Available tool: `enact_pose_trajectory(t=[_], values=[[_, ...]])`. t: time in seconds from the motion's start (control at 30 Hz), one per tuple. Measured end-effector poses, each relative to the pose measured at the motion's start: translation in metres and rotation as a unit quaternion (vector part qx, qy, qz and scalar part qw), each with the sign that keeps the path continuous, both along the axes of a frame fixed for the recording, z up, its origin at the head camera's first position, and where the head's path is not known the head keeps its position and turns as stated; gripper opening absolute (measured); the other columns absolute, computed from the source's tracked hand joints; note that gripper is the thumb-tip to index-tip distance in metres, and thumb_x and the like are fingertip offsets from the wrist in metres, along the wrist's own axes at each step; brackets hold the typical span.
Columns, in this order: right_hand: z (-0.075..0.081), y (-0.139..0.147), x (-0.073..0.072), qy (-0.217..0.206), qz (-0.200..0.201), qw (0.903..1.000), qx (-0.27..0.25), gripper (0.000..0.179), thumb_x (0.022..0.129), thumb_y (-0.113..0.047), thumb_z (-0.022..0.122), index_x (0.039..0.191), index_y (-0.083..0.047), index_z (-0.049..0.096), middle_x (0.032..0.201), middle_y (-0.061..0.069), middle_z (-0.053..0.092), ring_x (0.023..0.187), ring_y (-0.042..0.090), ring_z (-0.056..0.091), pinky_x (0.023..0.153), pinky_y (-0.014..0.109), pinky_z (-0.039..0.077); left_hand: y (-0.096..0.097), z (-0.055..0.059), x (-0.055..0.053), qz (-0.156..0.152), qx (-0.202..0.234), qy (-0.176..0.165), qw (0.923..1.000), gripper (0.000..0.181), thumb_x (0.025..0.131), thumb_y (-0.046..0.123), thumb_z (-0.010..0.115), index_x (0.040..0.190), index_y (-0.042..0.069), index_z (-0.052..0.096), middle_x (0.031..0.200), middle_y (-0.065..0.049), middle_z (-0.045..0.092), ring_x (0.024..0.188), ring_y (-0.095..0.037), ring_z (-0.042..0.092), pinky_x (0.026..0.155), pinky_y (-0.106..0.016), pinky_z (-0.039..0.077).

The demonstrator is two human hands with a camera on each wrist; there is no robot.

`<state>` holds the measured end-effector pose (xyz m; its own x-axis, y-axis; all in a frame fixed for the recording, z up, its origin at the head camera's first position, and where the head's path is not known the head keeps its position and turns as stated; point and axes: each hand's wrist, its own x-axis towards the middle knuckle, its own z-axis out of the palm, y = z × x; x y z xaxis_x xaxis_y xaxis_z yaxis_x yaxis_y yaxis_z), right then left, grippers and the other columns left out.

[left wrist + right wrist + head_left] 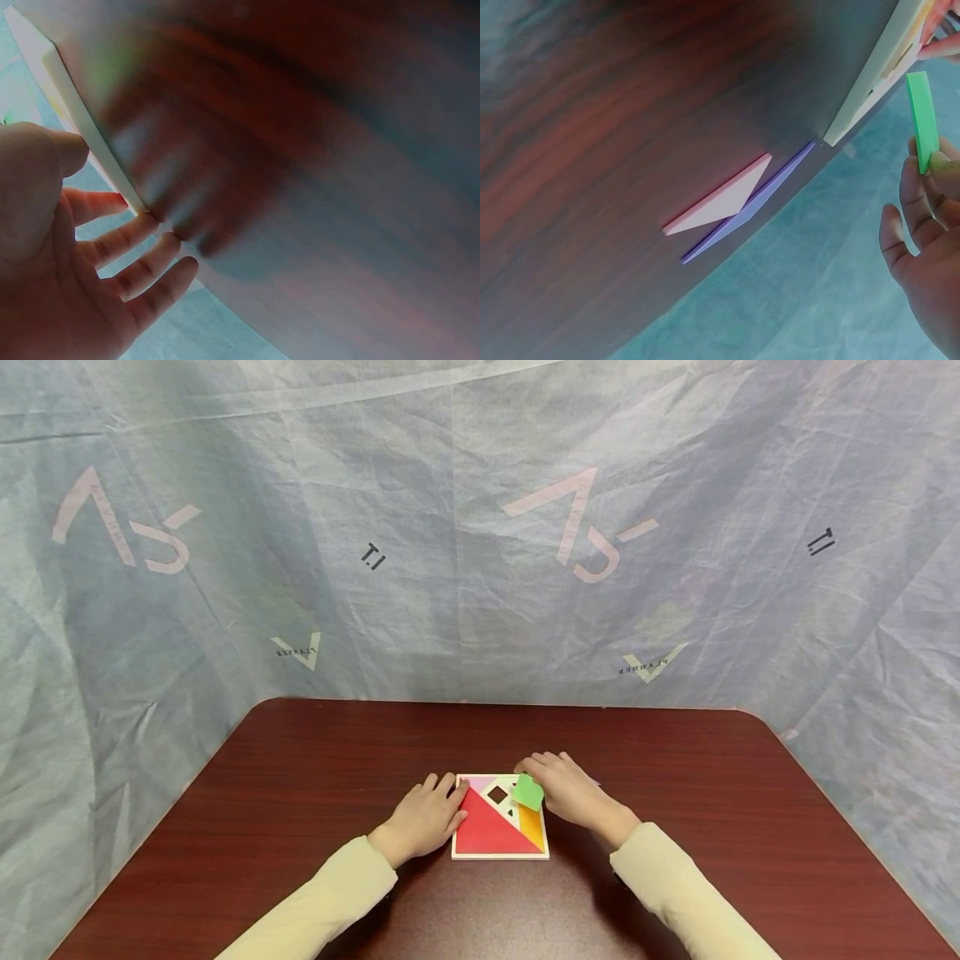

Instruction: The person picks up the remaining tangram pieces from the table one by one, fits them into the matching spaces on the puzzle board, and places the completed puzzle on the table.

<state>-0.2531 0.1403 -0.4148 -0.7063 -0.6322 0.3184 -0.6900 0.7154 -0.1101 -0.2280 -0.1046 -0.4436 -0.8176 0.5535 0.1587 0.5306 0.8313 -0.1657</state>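
Observation:
A white tangram tray (500, 857) lies on the table, holding a red triangle (487, 828), a yellow-orange piece (532, 828) and a pinkish piece (472, 782). Dark cut-outs show in its bare part. My left hand (423, 817) rests at the tray's left side, fingers extended and touching its edge, as the left wrist view also shows. Between thumb and fingers, my right hand (567, 789) pinches a green square piece (528, 792). That green piece (923, 124) is held up, tilted, over the tray's right part in the right wrist view.
A pink triangle (724, 199) and a purple piece (754, 208) lie close together on the table beside the tray, to the right; my right hand mostly hides them in the head view. Behind the dark red table (360, 735) hangs a grey printed cloth (450, 610).

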Motion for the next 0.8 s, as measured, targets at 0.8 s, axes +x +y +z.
enact_pose_trajectory(t=[0.8], values=[[-0.001, -0.03, -0.012, -0.059, -0.014, 0.9979, -0.022, 0.032, 0.078, 0.007, 0.06, 0.106, -0.008, 0.063, 0.096, 0.002, 0.064, 0.086, 0.017, 0.058, 0.075, 0.036, 0.041, 0.0, -0.001, -0.001, 0.001, -0.011, 0.005, 0.9999, 0.045, 0.094, 0.038, 0.044, 0.129, 0.01, 0.051, 0.12, -0.01, 0.049, 0.1, -0.026, 0.049, 0.08, -0.037, 0.046]])
